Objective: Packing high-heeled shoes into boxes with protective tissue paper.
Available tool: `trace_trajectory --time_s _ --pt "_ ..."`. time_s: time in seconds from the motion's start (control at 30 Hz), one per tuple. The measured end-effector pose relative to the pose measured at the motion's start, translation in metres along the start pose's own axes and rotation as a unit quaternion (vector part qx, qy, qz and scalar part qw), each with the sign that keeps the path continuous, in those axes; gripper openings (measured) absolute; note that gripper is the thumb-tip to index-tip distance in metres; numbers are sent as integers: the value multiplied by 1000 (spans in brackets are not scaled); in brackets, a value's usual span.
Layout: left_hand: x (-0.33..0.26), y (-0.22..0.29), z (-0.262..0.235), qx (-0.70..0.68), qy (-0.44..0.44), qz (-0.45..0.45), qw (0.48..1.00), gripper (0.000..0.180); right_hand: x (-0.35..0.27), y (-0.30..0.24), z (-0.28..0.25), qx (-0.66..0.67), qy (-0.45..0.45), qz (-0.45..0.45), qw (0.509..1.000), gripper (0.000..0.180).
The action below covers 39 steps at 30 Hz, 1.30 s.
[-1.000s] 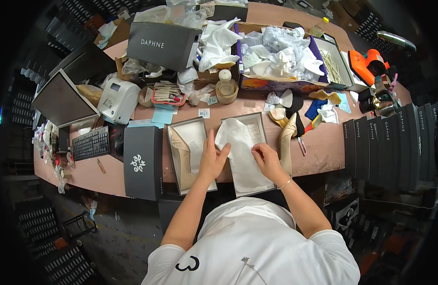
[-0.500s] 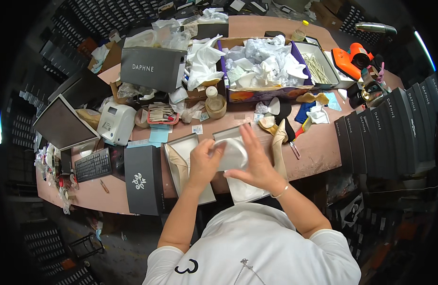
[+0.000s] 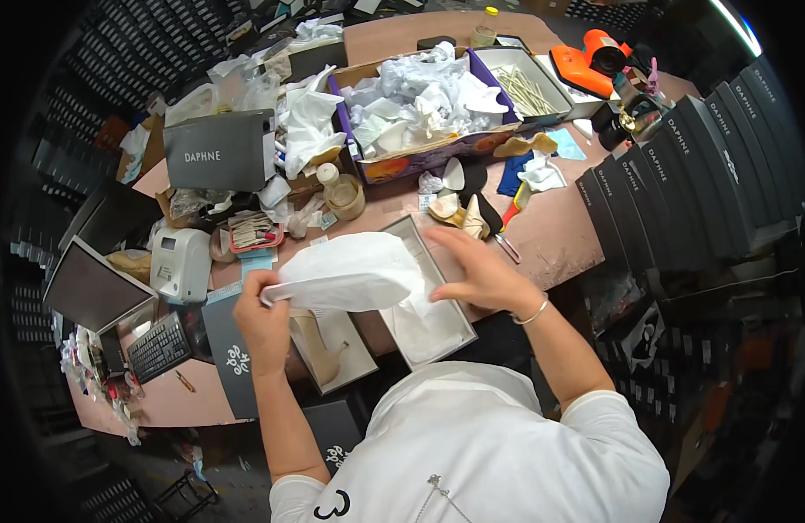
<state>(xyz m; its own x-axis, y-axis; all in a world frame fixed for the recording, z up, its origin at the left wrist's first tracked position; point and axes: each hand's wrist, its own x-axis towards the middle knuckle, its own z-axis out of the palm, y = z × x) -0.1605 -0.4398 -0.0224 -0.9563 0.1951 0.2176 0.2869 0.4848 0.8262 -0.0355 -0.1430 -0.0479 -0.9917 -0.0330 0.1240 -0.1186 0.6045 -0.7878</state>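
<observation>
My left hand (image 3: 265, 315) grips one edge of a sheet of white tissue paper (image 3: 350, 266), thumb and fingers closed on it. The paper stretches out over two shoe box halves. Under it on the left, a beige high-heeled shoe (image 3: 317, 353) lies in one grey box half (image 3: 361, 366). White paper also lines the other open grey box half (image 3: 465, 336). My right hand (image 3: 490, 270) hovers over that box's right side, fingers spread and holding nothing. Just beyond it, the beige tip of another shoe (image 3: 475, 218) shows; my hand hides the rest.
A purple carton (image 3: 402, 166) heaped with crumpled paper stands at the back, with a jar (image 3: 343, 202) before it. Dark shoe boxes (image 3: 682, 200) line the right. Keyboard (image 3: 158, 349), label printer (image 3: 180, 261) and a dark box (image 3: 231, 349) occupy the left. An orange tool (image 3: 581, 70) lies far right.
My hands have come apart. My left hand has moved left, drawing the tissue paper out wide, while my right stays spread on the right. The whole view has shifted and tilted.
</observation>
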Motion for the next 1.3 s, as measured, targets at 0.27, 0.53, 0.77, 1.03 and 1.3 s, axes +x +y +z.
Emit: trace_trajectory --time_s 0.27,0.53,0.77,1.03,1.3 --pt "-26 -48 65 -116 -163 -172 965 22 -115 156 90 -74 85 255 960 54" --pt "-6 -47 83 -5 8 -12 1000 31 -101 152 80 65 102 177 977 65" --pt "-9 -20 70 -18 -29 80 996 24 -101 -12 -39 554 -190 221 780 74" --pt "-38 19 36 -45 -215 139 965 37 -40 3 56 628 -47 239 739 59" --pt "-40 -6 64 -55 -140 119 981 33 -82 28 80 818 -115 195 529 73"
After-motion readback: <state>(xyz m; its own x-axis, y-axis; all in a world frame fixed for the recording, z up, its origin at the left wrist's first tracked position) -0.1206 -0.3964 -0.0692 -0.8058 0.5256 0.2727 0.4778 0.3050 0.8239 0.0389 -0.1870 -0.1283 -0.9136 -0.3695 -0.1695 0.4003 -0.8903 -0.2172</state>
